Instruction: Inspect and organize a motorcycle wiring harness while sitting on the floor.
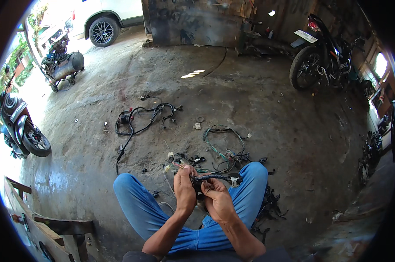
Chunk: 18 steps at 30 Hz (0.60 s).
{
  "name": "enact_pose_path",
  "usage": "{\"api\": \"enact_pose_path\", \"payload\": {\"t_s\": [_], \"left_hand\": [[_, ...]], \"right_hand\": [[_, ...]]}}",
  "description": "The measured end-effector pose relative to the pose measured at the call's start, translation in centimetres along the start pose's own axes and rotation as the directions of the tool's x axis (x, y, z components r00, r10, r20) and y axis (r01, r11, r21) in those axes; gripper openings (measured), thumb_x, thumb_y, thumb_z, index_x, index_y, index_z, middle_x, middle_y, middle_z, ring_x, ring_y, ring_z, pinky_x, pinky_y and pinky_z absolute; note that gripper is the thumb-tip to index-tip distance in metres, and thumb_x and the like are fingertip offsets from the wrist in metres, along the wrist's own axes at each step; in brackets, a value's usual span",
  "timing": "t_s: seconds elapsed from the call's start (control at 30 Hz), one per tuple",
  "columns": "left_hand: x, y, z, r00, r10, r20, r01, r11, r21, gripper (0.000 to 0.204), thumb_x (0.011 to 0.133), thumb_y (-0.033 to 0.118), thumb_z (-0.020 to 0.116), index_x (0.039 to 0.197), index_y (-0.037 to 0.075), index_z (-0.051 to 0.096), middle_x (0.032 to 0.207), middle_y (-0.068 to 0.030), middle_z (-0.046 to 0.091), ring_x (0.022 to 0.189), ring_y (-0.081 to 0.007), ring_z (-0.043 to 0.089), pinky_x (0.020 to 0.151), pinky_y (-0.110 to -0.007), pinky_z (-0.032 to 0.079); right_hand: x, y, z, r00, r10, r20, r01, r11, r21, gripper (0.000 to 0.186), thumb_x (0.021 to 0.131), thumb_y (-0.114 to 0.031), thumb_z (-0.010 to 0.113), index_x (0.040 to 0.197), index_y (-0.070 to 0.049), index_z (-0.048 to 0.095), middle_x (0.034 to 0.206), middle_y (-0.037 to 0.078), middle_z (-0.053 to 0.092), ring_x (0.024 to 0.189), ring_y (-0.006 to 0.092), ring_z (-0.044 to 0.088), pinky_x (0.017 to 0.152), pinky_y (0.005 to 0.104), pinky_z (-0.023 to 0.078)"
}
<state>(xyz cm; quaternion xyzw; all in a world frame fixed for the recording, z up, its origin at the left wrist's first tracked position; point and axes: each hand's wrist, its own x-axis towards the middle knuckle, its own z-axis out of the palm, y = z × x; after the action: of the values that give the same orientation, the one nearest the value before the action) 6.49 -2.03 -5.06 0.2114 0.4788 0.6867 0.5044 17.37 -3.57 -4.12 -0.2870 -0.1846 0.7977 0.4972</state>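
Observation:
Between my knees, both hands work on a black-wrapped wiring harness (209,177) with a white connector (234,181) hanging at its right end. My left hand (185,190) is closed round the harness, and thin reddish wire ends stick out above its fingers. My right hand (218,197) pinches the dark part of the harness just to the right, its fingertips close to the left hand. What lies between the palms is partly hidden. Just beyond the hands, loose green and black wires (226,165) lie on the floor with a pale connector (171,155).
A long black harness (138,126) is spread on the concrete ahead left. More black wiring (271,205) lies beside my right knee. Motorcycles (324,56) stand at the right and left (25,126); an air compressor (66,67) and white car (114,17) are farther back. A wooden bench (62,225) is near left.

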Motion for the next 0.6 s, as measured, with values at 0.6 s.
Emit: {"api": "enact_pose_path", "payload": {"t_s": [0.6], "left_hand": [[1.5,0.6,0.6,0.994,-0.113,-0.004,0.109,0.972,-0.207,0.029,0.104,0.025,0.048,0.082,0.008,0.050,0.078,-0.0002,0.049,0.070,-0.0086,0.044,0.064,-0.026,0.037]], "right_hand": [[1.8,-0.4,-0.5,0.999,0.018,0.043,-0.018,1.000,0.015,0.019,0.101,-0.001,0.058,0.120,0.001,0.060,0.106,0.002,0.065,0.097,0.0064,0.061,0.094,0.0213,0.046]]}}
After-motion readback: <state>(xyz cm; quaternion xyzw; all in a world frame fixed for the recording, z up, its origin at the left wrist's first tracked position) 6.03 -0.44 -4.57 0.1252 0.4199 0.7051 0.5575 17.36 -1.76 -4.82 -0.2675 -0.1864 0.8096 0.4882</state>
